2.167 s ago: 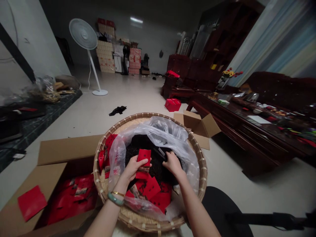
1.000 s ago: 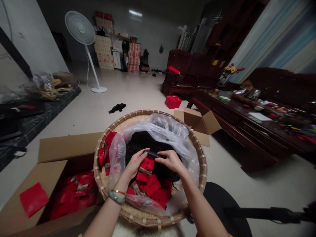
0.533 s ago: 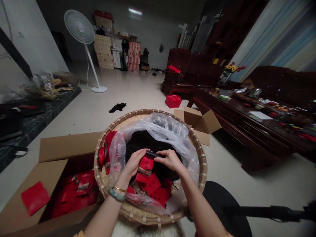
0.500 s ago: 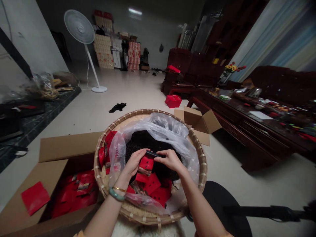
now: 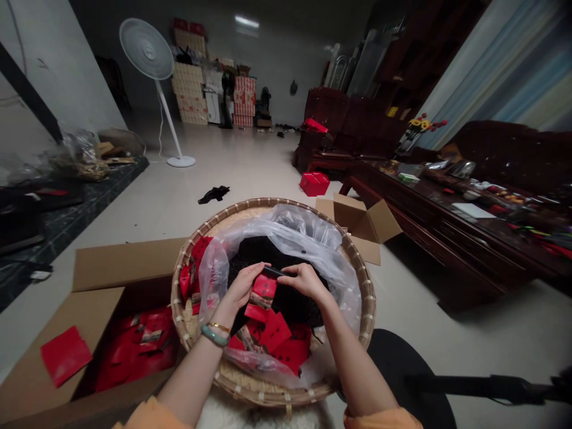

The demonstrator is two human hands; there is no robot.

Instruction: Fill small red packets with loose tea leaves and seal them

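The left hand grips the top of a red packet, fingers pressed together over its upper edge, while the right hand pinches a thin dark strip against the packet's top; what the strip is, I can't quite make out. Both hands sit inside a clear plastic bag lining a round woven bamboo basket, above a heap of dark loose leaf, possibly tea. More red packets lie below the hands, partly under the plastic. A jade bangle circles the left wrist. To the left stands an open cardboard carton full of red packets; to the right, a smaller open carton. Farther off, a red box sits on the floor near a dark wood table, and a white standing fan stands before stacked cartons.
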